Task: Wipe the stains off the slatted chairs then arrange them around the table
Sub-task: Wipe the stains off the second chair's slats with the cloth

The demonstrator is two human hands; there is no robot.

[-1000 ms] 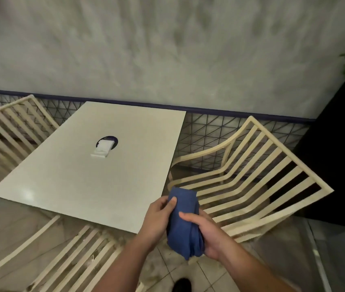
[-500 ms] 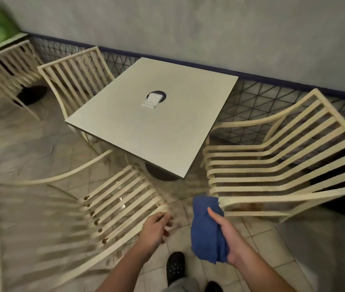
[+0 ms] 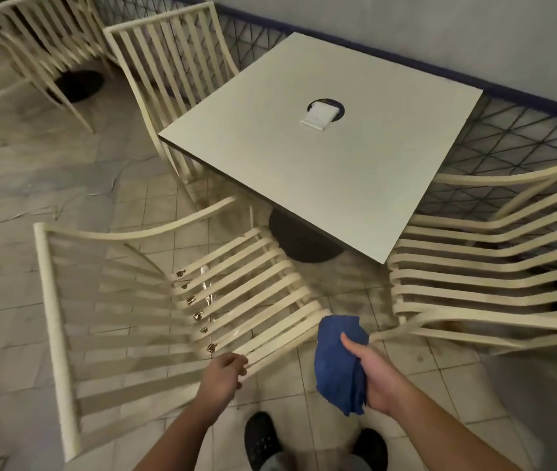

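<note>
**Stained chair braced, cloth ready**

Near chair (image 3: 236, 290) at 10 o'clock from the feet, seat skewed to the counter (image 3: 355, 185) at 12; brown stains (image 3: 199, 314) run in a row across the slats where seat meets back; left hand (image 3: 224, 372) on the outer slat, fingers (image 3: 240, 360) curled round its edge, likely bracing the frame against wipe pressure; right hand (image 3: 377, 379) at 1 o'clock, clamped on a bunched blue cloth (image 3: 336, 362), wadded, I'd guess, to press into slat gaps; cloth sits by the seat's corner, contact unclear, well short of the stains; right chair (image 3: 474, 277) at 2, far chair (image 3: 168, 62) at 11, both near the counter; wiping not started, arranging comes after.
</note>
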